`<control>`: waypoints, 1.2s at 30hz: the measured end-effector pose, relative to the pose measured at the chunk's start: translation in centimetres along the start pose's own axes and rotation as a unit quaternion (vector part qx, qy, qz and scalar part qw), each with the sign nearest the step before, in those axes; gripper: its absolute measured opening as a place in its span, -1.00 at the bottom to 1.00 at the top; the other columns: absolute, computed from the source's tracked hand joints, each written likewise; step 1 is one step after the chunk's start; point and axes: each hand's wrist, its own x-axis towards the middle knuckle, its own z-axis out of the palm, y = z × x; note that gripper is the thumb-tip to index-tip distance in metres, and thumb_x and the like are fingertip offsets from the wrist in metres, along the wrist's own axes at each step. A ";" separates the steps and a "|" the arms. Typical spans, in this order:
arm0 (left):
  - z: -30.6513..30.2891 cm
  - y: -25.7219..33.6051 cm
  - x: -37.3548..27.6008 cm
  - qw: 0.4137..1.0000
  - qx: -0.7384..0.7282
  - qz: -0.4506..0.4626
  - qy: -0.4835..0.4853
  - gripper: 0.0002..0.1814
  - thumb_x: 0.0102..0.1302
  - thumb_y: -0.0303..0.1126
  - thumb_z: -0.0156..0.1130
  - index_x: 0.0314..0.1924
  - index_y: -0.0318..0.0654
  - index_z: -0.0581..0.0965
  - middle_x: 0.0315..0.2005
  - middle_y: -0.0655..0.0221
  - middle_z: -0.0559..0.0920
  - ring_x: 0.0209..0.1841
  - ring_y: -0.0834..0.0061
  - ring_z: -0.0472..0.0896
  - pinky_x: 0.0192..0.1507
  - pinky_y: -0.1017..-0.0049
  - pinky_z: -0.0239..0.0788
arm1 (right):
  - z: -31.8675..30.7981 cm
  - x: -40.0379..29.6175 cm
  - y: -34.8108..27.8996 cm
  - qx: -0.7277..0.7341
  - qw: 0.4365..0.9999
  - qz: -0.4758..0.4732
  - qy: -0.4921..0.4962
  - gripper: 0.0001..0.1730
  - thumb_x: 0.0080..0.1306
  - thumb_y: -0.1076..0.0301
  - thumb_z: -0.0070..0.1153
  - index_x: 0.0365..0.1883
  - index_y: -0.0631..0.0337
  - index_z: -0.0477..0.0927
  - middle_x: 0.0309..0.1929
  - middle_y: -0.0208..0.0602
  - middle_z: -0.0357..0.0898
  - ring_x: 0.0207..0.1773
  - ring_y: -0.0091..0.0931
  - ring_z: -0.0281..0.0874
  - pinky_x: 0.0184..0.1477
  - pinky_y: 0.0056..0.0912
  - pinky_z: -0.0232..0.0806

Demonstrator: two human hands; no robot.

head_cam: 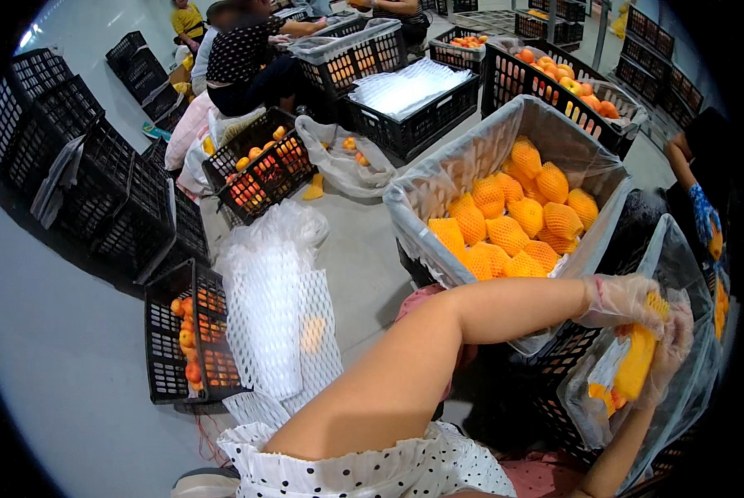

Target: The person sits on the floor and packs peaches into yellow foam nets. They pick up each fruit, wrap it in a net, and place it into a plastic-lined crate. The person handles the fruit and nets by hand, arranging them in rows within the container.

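Both my hands, in clear plastic gloves, are at the right side of the view. Between them is a bundle of flattened yellow foam net sleeves. My left hand grips its upper end, and my right hand holds it from the right side. Below the bundle, a black crate with a clear plastic liner shows red and orange fruit and some white sheet, partly hidden by the bundle. Beyond my left forearm stands a lined crate holding many fruits in yellow foam nets.
White foam net sheets lie beside a black crate of fruit at left. Stacked black crates line the wall. An open fruit crate lies tilted ahead. Co-workers sit at the back; another person's blue-gloved hand is at right.
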 end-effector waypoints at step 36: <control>-1.5 0.4 1.1 0.949 -0.099 0.048 0.296 -0.62 0.27 -0.45 0.20 0.08 -0.37 0.43 -0.07 0.28 0.58 -0.11 0.49 0.60 -0.32 0.52 0.56 | 2.6 4.5 23.7 -0.422 0.872 0.234 -0.078 -0.31 0.22 -0.06 0.11 0.25 0.06 0.33 0.26 -0.03 0.33 0.32 -0.16 0.25 0.32 -0.18 0.13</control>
